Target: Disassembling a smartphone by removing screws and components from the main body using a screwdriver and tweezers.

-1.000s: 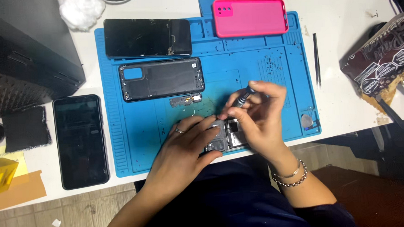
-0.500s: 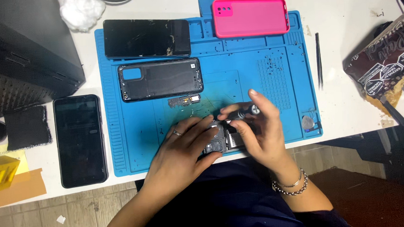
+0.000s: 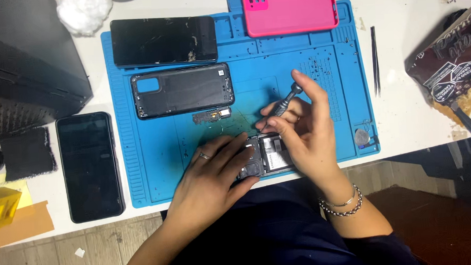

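**Phone repair at a white bench with a blue work mat**

White bench top [image 3: 407,123] carries a blue work mat [image 3: 146,169], which serves as the landmark for all positions below. Right hand [image 3: 308,139] is closed around a slim screwdriver [image 3: 283,103], pinched between thumb and fingers, its handle rising up and to the right and its tip angled down toward the opened phone [image 3: 269,157]. That phone lies at the mat's near edge, its inner parts exposed, partly covered by both hands. Left hand [image 3: 216,174], with a ring on one finger, rests flat on the phone's left half, fingers spread and pressing it down rather than wrapping it. Right wrist bears a beaded bracelet [image 3: 342,205].

On the mat, above the hands: a small loose circuit part [image 3: 212,116], then a black back cover [image 3: 182,90] lying inner side up, then a dark phone with a cracked screen [image 3: 163,40] at the mat's far left corner. A pink phone case [image 3: 290,9] lies at the mat's far right corner. A small round part [image 3: 361,137] sits near the mat's right edge.

Off the mat: a black phone [image 3: 89,166] just left of it, black tweezers [image 3: 374,60] just right of it, a white wad [image 3: 83,14] beyond its far left corner.
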